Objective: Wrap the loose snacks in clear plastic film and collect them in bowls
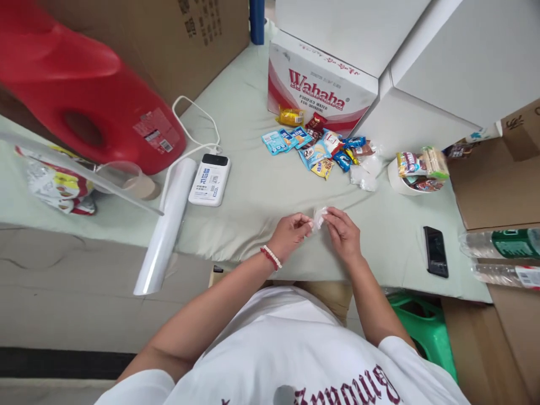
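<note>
Both hands meet at the near edge of a cloth-covered table (253, 197). My left hand (291, 233), with a red and white bead bracelet at the wrist, and my right hand (343, 233) pinch a small crumpled clear plastic bag (319, 216) between their fingertips. Beyond them lies a pile of wrapped snacks (316, 149) in blue, red and yellow packets. More clear plastic bags (365, 174) lie at its right side. A white bowl (405, 180) with several snack packs stands further right.
A Wahaha carton (316, 90) stands behind the snacks. A white power bank (210, 180) with cable, a white roll (166, 225) and a red jug (84, 95) are at left. A black phone (436, 251) lies at right, water bottles (502, 244) beyond it. A green stool (426, 332) stands below.
</note>
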